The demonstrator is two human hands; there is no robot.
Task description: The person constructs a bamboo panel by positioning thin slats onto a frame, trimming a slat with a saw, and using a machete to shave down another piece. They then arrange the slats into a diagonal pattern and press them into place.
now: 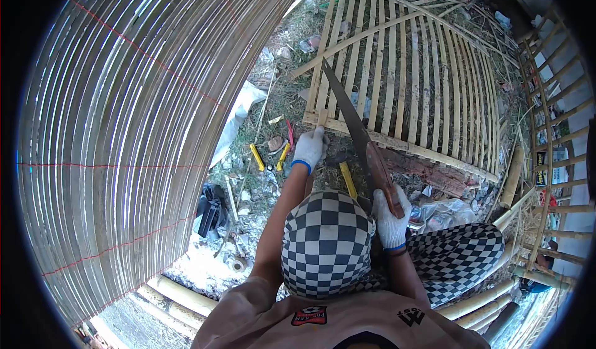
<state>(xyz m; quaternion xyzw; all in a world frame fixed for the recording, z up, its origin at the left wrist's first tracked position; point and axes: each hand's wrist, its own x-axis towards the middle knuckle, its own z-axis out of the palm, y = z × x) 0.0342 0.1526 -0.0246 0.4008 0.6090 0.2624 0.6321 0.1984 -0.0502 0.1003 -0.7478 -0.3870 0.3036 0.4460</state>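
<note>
My right hand (391, 217), in a white work glove with a blue cuff, is closed around the wooden handle of a hand saw (351, 114). The long blade points forward, over the near edge of a slatted bamboo panel (397, 69). At the panel's near left corner, my left hand (308, 150), gloved the same way, has its fingers closed on a short bamboo piece (322, 118). Close by that hand lie a yellow-handled tool (282, 156) and another yellow piece (257, 157). Between my hands is a hammer (347, 176) with a yellow handle.
A large slatted bamboo screen (136, 119) with red cords rises at the left. Bamboo poles (180, 294) lie near me. A bamboo lattice (540, 156) stands at the right. Bricks (428, 175), a plastic bag (456, 212) and a black bag (211, 209) are on the ground.
</note>
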